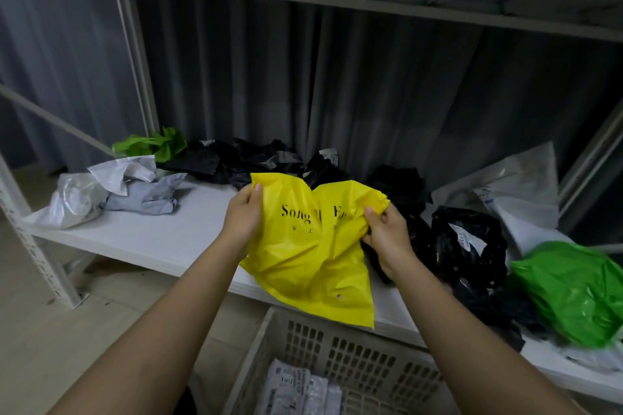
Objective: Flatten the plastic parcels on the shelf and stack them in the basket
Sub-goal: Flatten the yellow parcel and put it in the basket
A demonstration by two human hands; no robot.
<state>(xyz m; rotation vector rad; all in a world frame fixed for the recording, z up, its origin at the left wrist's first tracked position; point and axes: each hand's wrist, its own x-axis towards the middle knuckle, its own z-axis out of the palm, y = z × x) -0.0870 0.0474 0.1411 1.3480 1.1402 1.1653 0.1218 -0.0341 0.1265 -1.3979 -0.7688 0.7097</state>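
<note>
You've got the yellow parcel (310,246) up off the shelf (135,239), left hand (244,216) pinching its top left corner, right hand (387,236) gripping the right edge. It's still crumpled, hanging over the basket (354,357) below.

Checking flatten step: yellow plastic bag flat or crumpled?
Crumpled: yellow plastic bag buckles at centre, creases hide lettering; left hand, right hand grip top corners.

Both hands (241,216) (387,236) raised, fingers pinching
</note>
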